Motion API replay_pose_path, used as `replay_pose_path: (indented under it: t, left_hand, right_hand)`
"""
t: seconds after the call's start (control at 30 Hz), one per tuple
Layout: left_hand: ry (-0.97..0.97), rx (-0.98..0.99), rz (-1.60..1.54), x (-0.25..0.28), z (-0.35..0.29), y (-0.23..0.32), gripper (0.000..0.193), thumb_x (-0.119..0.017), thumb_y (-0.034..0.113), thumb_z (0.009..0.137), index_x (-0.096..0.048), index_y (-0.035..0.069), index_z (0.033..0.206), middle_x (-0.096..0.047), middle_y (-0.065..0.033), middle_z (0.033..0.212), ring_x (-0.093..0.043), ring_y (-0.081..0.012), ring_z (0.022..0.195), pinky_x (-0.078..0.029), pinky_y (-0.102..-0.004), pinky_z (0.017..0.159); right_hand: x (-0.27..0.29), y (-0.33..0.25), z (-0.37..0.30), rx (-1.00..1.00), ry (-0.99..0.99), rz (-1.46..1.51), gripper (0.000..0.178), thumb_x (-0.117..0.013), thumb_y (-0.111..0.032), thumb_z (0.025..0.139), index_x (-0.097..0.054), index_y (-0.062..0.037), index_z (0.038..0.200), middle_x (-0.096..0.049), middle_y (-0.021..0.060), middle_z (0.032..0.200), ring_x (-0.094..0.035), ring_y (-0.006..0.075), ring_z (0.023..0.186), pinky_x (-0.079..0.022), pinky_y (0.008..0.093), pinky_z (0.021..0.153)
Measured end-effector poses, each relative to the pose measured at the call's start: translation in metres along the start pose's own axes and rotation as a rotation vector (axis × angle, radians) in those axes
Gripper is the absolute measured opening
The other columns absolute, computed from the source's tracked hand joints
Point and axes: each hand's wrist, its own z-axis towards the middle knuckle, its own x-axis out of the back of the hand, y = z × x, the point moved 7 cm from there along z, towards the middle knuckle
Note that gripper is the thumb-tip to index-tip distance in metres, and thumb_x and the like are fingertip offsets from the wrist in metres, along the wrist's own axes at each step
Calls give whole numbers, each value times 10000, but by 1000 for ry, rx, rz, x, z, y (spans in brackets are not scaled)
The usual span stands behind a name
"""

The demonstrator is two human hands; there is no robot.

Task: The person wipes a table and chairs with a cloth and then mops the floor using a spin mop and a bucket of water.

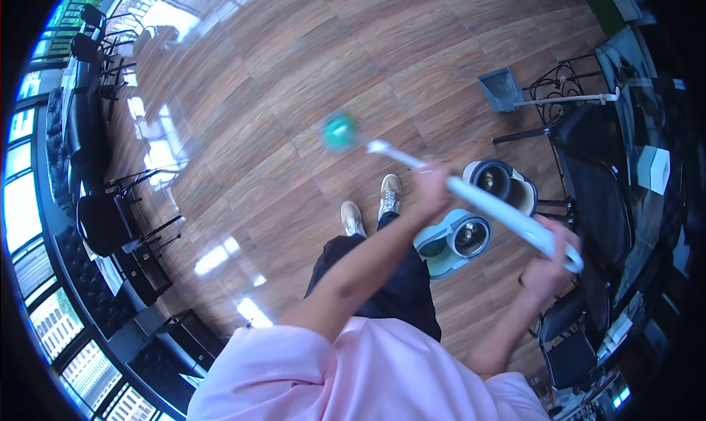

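I hold a white mop handle (500, 211) with both hands. My left hand (432, 188) grips it about halfway along, and my right hand (553, 263) grips its near end. The handle slopes away to a round teal mop head (339, 131), blurred, over the wooden floor (294, 68) ahead of my shoes (371, 208). My arms, in pink sleeves, come in from the lower edge.
Two spin mop buckets stand to the right of my feet: a pale teal one (452, 241) and a white-grey one (501, 183). A grey dustpan with a long white handle (503, 88) lies farther off. Black chairs (110, 222) and tables line the left and right sides.
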Motion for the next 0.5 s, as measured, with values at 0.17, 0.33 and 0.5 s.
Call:
replay_pose_path:
  t: [0.17, 0.33, 0.5]
  left_hand:
    - [-335, 80, -203, -73, 17, 73, 360, -740, 119, 730, -633, 131, 1073, -580, -91, 1194, -391, -369, 1369, -177, -818, 1064]
    - [-397, 182, -156, -9, -77, 59, 355, -729, 100, 745, -644, 125, 1088, -590, -114, 1214, -421, -375, 1360, -220, -802, 1050]
    - [-129, 525, 11, 123, -273, -84, 210, -697, 58, 768, -669, 126, 965, -669, -124, 932, -651, -378, 937, -511, -483, 839]
  right_hand:
    - [68, -8, -37, 200, 264, 13, 279, -560, -159, 994, -608, 104, 915, -696, 230, 930, -701, 311, 928, -569, 433, 878]
    - [90, 17, -91, 125, 305, 119, 246, -591, -144, 938, -587, 102, 918, -694, 241, 899, -708, 331, 849, -581, 455, 841]
    - [-41, 42, -225, 86, -218, 251, 245, -582, -248, 945, -608, -15, 875, -689, 173, 874, -682, 289, 763, -572, 416, 784]
